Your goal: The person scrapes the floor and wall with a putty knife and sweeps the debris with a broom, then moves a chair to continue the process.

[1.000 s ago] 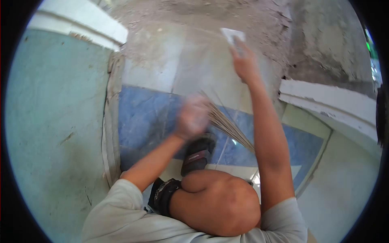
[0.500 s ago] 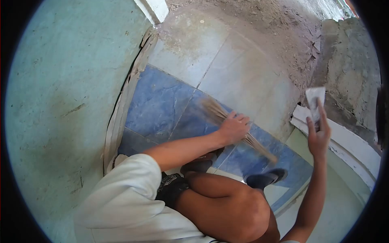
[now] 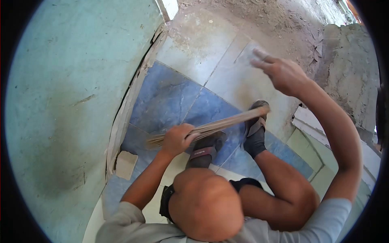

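Note:
My left hand [image 3: 177,139] is closed around a stick broom [image 3: 227,122], a bundle of thin pale sticks held slantwise above the blue floor tiles [image 3: 160,93]. One end of the bundle passes over my right sandal [image 3: 256,126]; the other reaches left past my hand, blurred. Further out, my right hand [image 3: 285,75] is over the pale tiles [image 3: 221,83], its fingers extended and smeared by motion. At those fingertips a whitish flat piece [image 3: 252,46] shows, like a tile fragment, its outline blurred against the floor.
A green wall [image 3: 73,101] rises at the left, with a broken edge along its base. A loose beige chunk [image 3: 126,165] lies beside it. Dirt and rubble [image 3: 267,20] cover the ground at the top. A rough concrete block [image 3: 350,69] and white trim [image 3: 316,123] stand at the right.
My right hand has swung left and outward over the pale tiles with the whitish piece. My left hand has drawn back toward me and the broom has turned. My right foot has moved forward.

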The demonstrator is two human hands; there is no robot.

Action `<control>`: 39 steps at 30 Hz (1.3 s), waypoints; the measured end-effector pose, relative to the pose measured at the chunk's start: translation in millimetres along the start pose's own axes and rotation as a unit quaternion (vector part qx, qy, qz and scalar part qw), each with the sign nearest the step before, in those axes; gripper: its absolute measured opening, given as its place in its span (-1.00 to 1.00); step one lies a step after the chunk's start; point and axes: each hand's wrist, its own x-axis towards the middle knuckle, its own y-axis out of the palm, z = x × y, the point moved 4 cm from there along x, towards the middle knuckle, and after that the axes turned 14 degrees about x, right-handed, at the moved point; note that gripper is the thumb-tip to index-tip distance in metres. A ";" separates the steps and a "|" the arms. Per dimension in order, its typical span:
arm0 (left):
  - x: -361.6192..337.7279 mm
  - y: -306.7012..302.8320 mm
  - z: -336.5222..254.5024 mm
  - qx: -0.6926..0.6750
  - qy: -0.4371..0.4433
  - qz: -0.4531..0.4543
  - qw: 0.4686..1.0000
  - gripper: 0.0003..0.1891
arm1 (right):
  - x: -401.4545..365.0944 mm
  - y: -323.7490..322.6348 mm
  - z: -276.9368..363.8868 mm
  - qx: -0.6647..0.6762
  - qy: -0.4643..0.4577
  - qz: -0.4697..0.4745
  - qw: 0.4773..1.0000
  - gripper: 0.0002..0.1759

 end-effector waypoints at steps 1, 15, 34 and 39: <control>-10.8 -6.8 8.5 0.020 -0.036 -0.012 0.999 -0.72 | 5.4 8.6 -5.0 -0.001 0.001 -0.003 1.000 -0.45; -78.7 -18.3 54.5 0.048 -0.330 -0.108 0.936 -0.65 | 109.0 56.4 13.2 -0.017 -0.066 0.085 0.994 -0.29; -84.1 15.4 62.0 0.139 -0.308 -0.131 0.932 -0.54 | 162.8 50.6 51.2 -0.018 -0.159 0.044 0.986 -0.52; -86.5 21.4 66.5 0.116 -0.304 -0.171 0.930 -0.52 | 252.4 27.4 93.3 0.034 -0.151 -0.015 0.988 -0.49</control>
